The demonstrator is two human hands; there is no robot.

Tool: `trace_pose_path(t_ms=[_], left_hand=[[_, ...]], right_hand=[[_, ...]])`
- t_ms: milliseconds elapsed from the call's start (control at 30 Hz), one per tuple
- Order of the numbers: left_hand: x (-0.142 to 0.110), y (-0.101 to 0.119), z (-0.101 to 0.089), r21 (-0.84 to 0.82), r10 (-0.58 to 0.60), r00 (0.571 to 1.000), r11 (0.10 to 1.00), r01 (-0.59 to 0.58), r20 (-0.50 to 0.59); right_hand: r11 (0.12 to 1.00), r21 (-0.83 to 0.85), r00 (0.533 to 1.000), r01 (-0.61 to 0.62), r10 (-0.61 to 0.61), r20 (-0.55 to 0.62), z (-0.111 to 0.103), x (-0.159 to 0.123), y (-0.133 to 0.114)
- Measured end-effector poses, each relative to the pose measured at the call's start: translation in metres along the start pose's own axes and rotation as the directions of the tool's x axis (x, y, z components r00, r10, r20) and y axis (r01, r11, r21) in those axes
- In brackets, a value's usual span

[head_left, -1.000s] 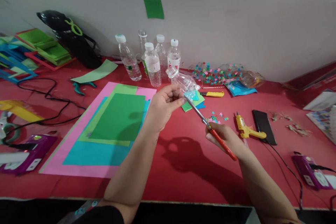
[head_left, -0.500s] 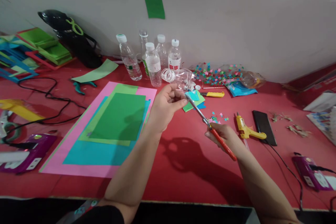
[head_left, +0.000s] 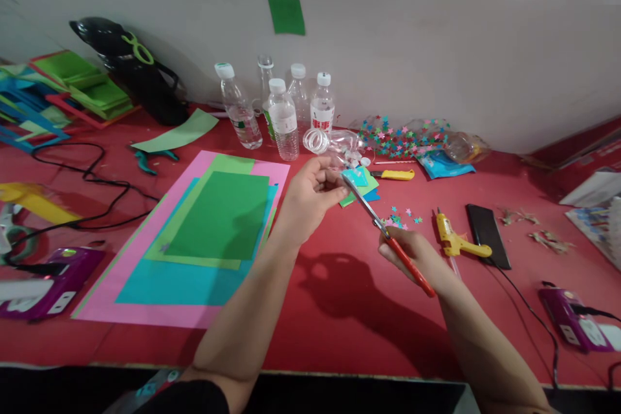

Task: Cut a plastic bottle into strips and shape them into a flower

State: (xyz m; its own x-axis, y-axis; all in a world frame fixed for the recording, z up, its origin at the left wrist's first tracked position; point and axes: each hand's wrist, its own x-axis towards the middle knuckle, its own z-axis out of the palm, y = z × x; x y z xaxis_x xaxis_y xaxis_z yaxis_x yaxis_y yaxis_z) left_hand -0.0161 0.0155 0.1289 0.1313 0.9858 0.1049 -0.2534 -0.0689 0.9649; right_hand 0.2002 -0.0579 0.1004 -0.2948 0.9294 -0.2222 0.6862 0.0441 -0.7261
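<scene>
While one red table bears five clear capped bottles, I hold one pair of red-handled metal scissors.

My right hand is clamped on their handles, above the table; their long axis slants, blades pointing forward-left to my left hand, whose grip I cannot tell.

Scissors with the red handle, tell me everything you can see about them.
The scissors have slim, shiny, metal-looking blades, a visible pivot and a glossy red handle, perhaps plastic. Seen nearly edge-on, they slant across the view, tips toward the far left, above the red table. The right hand grips them around the handle; the tips are at the fingers of the left hand. Whether the blades are fully closed, I can't tell.
</scene>
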Motion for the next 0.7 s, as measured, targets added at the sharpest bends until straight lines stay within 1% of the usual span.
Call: trace_pose_path(t_ms=[200,333,500,600,700], left_hand=[[0.0006,-0.0025,0.0039,-0.025,-0.002,1.000,1.000,0.002,0.002],[0.0008,-0.0032,0.0040,-0.048,-0.012,1.000,0.999,0.011,-0.009],[0.0002,-0.0020,0.0042,-0.079,-0.044,0.999,0.996,0.043,-0.017],[0.0005,0.0005,0.0032,-0.136,-0.082,0.997,0.987,0.080,-0.014],[0.0017,0.0031,0.0009,-0.191,-0.089,0.996,0.978,0.083,-0.019]], right_hand=[[0.995,0.077,0.998,-0.062,0.061,0.008,0.0012,-0.0006,-0.0087],[0.991,0.113,0.997,-0.071,0.072,-0.003,0.0043,0.0003,-0.0107],[0.992,0.109,0.998,-0.064,0.065,0.000,0.0043,0.0024,-0.0073],[0.993,0.091,0.997,-0.072,0.074,-0.023,0.0017,0.0021,-0.0075],[0.997,0.051,0.997,-0.062,0.064,-0.049,-0.0002,0.0010,-0.0087]])
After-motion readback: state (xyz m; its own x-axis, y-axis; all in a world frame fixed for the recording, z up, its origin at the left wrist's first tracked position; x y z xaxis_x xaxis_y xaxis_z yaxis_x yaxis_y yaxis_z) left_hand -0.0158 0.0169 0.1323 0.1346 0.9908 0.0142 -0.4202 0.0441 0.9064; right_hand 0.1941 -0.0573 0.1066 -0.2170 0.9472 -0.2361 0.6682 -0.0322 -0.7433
